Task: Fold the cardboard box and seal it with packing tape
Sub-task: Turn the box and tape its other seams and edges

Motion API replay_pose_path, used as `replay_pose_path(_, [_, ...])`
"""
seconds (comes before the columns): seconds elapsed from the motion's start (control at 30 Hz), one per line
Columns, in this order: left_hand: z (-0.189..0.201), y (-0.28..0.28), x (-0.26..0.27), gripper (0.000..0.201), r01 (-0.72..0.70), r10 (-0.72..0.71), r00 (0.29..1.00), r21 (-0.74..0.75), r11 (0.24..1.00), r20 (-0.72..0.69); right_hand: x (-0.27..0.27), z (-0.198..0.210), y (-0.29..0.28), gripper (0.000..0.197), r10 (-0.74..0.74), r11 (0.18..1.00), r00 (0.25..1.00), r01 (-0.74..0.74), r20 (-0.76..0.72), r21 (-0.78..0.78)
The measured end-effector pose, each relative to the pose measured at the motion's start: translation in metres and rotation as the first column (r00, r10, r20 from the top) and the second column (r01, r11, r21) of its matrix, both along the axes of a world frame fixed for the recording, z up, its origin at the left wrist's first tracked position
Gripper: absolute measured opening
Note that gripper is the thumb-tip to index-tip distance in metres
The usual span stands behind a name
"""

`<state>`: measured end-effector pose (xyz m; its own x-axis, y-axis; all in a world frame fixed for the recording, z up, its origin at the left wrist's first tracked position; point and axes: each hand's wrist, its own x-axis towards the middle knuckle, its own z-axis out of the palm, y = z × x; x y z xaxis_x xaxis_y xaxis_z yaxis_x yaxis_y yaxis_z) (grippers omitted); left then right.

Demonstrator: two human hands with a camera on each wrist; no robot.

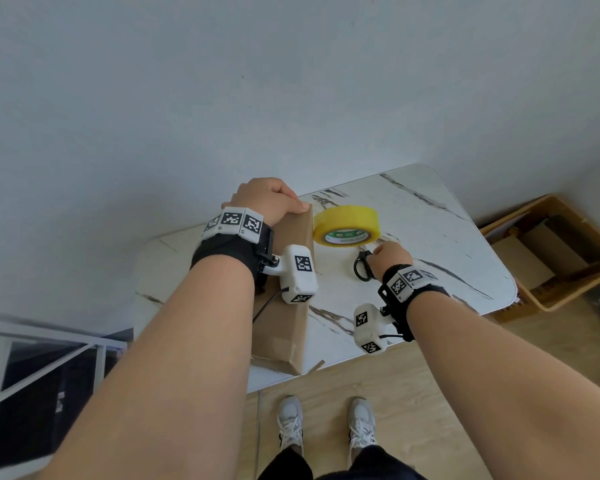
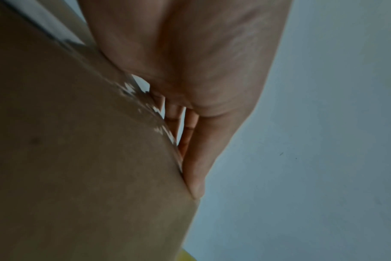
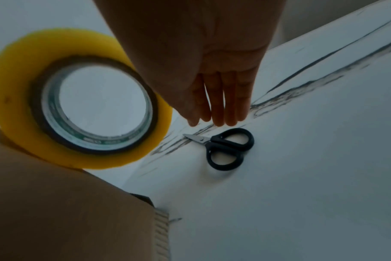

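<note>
**Box gripped at its far end, tape and scissors alongside**

On the marble-patterned table [image 1: 430,216], from the head view, stands one brown cardboard box [image 1: 284,327], plain-sided, long and narrow, its near end showing a folded flap. The left hand [image 1: 267,202] curls over the box's far top edge and grips it. Just right of the box sits one roll of yellow packing tape [image 1: 346,225] lying flat, and near it one pair of black-handled scissors [image 1: 362,266]. The right hand [image 1: 390,254] hovers over the scissors, apart from the box; its fingers are hidden from this angle. One open carton [image 1: 551,251] sits on the floor beyond the table.

From the left wrist view, the fingers [image 2: 199,159] wrap over the box's edge [image 2: 78,159], pressed against the cardboard.

From the right wrist view, the right hand's fingers [image 3: 219,102] hang straight and close together, holding nothing, just above the scissors [image 3: 225,148]. The tape roll [image 3: 78,98] lies left of the hand, touching the box [image 3: 67,211].
</note>
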<state>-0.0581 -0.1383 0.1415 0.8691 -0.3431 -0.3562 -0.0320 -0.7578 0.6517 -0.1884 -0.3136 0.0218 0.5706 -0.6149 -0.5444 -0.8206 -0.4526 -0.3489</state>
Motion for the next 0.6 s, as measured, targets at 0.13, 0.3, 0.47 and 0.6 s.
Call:
replay_pose_path(0.13, [0.004,-0.004,-0.003,0.026,-0.002,0.002,1.0,0.01,1.0,0.014,0.004,-0.014,0.002,0.024,0.048,0.997,0.997,-0.051,-0.055,-0.065])
replay_pose_path(0.3, [-0.001,-0.007,0.001,0.028,-0.003,0.003,1.0,0.008,1.0,0.018,0.005,-0.023,0.006,0.035,0.038,0.997,0.999,-0.04,-0.032,-0.063])
replay_pose_path(0.47, [-0.005,-0.006,0.006,0.03,0.013,-0.013,1.0,0.025,1.0,0.012,0.006,-0.038,0.011,0.038,-0.047,0.999,0.999,0.047,-0.011,-0.028])
replay_pose_path(0.6, [-0.006,-0.007,0.006,0.028,0.013,-0.014,0.999,0.041,0.999,0.03,0.001,-0.044,0.017,0.034,-0.094,0.996,0.995,0.094,-0.013,0.007])
